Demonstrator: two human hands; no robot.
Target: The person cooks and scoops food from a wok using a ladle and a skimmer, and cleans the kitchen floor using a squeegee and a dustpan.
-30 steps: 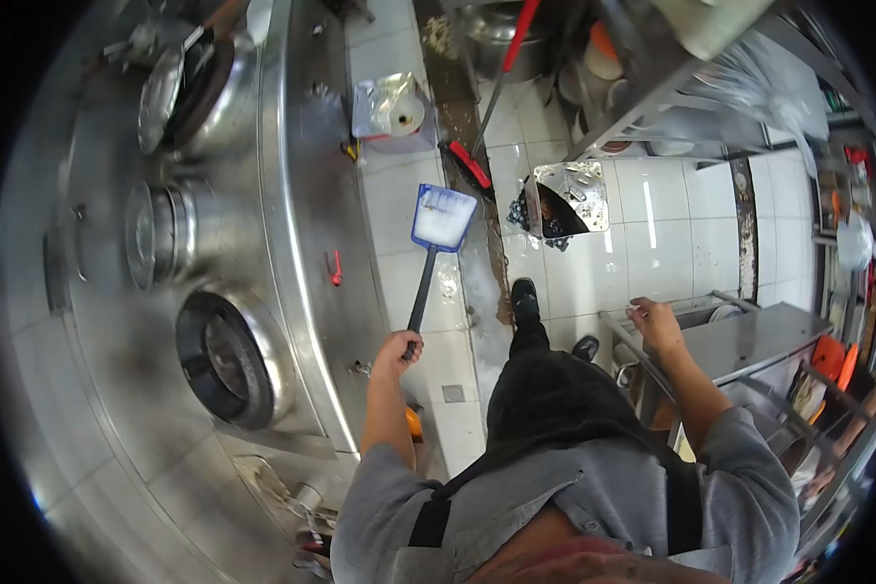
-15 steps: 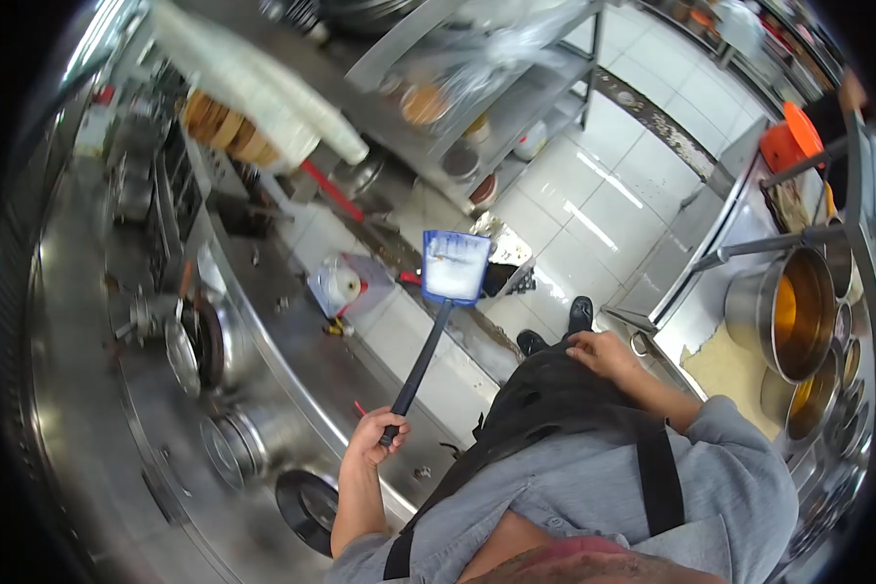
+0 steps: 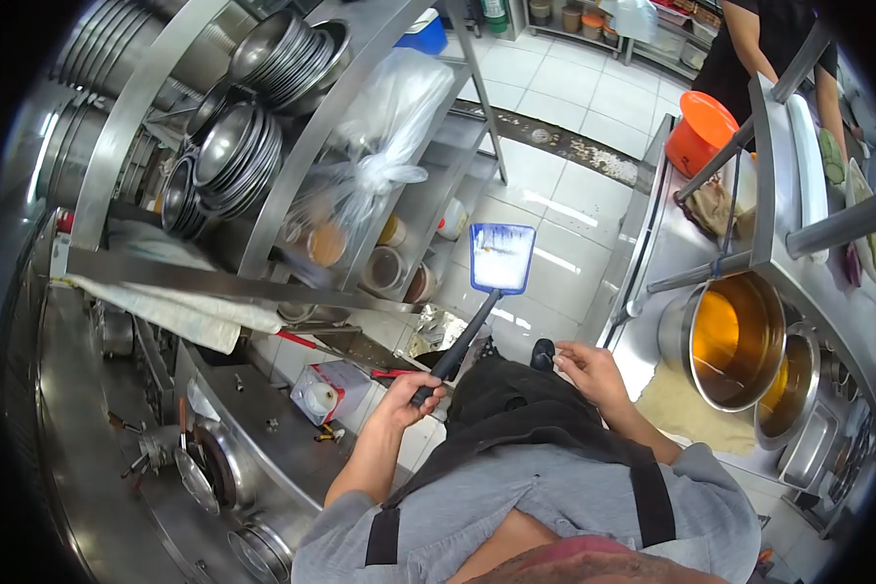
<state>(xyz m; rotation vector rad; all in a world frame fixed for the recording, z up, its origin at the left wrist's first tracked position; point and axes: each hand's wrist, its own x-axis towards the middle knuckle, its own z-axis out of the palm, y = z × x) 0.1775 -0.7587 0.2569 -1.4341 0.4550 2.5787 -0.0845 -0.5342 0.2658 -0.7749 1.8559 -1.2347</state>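
My left hand [image 3: 411, 397] is closed around the black handle of a long-handled, square-headed tool [image 3: 501, 261]. The tool's head has a blue rim and a whitish middle; its exact kind is unclear. It points away from me, held up over the tiled floor. My right hand [image 3: 589, 375] hangs in front of my dark apron [image 3: 526, 404], its fingers loosely bent and apart, holding nothing. Beside that hand, on the right, is a steel counter with a large metal pot [image 3: 735, 341] of orange-brown liquid.
At left stands a metal rack [image 3: 253, 243] with stacked steel bowls [image 3: 238, 156] and a knotted plastic bag [image 3: 370, 165]. An orange bucket [image 3: 701, 136] sits on the right counter, near another person [image 3: 745, 44] at the far right. A stove counter with pans [image 3: 197, 477] lies at lower left.
My view has turned left, so the rack and bowls show more fully. The tool has swung right and farther out over the floor, still in my left hand. The other person shows more.
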